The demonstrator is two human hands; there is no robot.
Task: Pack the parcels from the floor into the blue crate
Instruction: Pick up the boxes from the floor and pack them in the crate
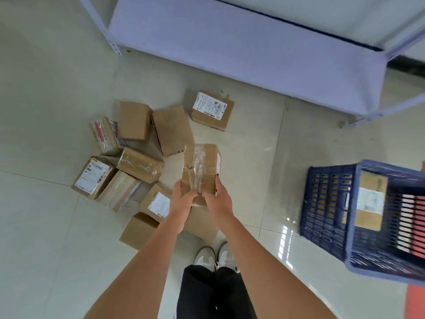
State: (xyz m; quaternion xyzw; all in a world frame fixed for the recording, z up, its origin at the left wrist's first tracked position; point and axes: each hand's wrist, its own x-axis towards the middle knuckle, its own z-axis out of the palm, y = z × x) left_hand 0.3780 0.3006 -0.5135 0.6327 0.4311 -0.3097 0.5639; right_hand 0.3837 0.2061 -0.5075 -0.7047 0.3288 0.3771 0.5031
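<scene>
While both hands hold it up above the floor at the centre of the frame, the taped parcel [200, 169] runs its long axis from the hands toward the top of the frame, leaning slightly right. The left hand [182, 199] curls its fingers [194, 195] around the parcel's near end, and the right hand [217, 199] clasps the same end from the right side. Clear tape runs lengthwise down its upper face; no writing on it can be read.

Left of centre, about ten more brown parcels lie scattered on the tiled floor [46, 111], and four of them show white shipping labels, their print too small to read. One labelled parcel [212, 109] lies apart, nearer the grey shelf unit [241, 47].

At the right edge stands the blue crate [328, 203], with one labelled parcel [370, 201] inside.
</scene>
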